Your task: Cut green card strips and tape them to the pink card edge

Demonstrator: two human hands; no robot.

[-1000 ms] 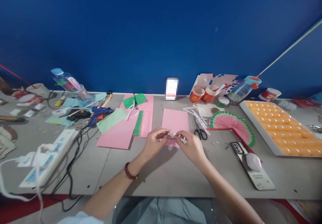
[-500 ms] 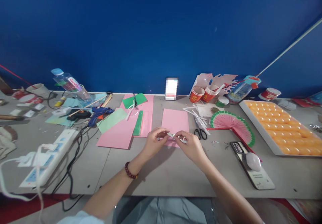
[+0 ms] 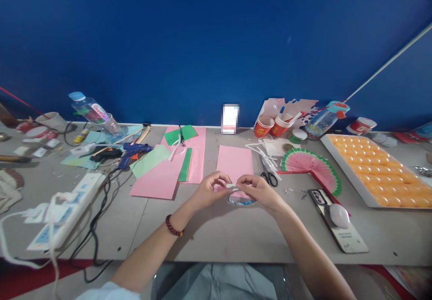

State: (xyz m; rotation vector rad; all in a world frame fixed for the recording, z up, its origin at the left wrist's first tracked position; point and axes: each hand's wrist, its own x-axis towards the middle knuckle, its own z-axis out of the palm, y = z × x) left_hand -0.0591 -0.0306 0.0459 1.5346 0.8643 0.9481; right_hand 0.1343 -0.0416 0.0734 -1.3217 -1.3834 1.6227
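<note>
My left hand (image 3: 209, 189) and my right hand (image 3: 258, 191) are close together over the table, just in front of a pink sheet (image 3: 235, 160). Both hands pinch a short white strip (image 3: 231, 185) between them. Below the fingertips hangs a thin white ring with blue marks, like a roll of tape (image 3: 241, 201), whose upper part is hidden by the fingers of my right hand. Black-handled scissors (image 3: 270, 178) lie just right of my right hand, beside loose white strips (image 3: 266, 159). My left wrist wears a dark bead bracelet (image 3: 173, 227).
Pink and green sheets (image 3: 157, 174), a blue glue gun (image 3: 133, 154) and a power strip (image 3: 65, 212) lie left. Right are a watermelon-pattern paper fan (image 3: 312, 167), red cups (image 3: 264, 127), a phone (image 3: 354, 241) and a tray of orange domes (image 3: 371, 201). A lit screen (image 3: 230, 119) stands behind.
My hands have turned, and the ring now hangs in view below the fingers, where it was mostly hidden. The white strip between the fingertips lies more level.
</note>
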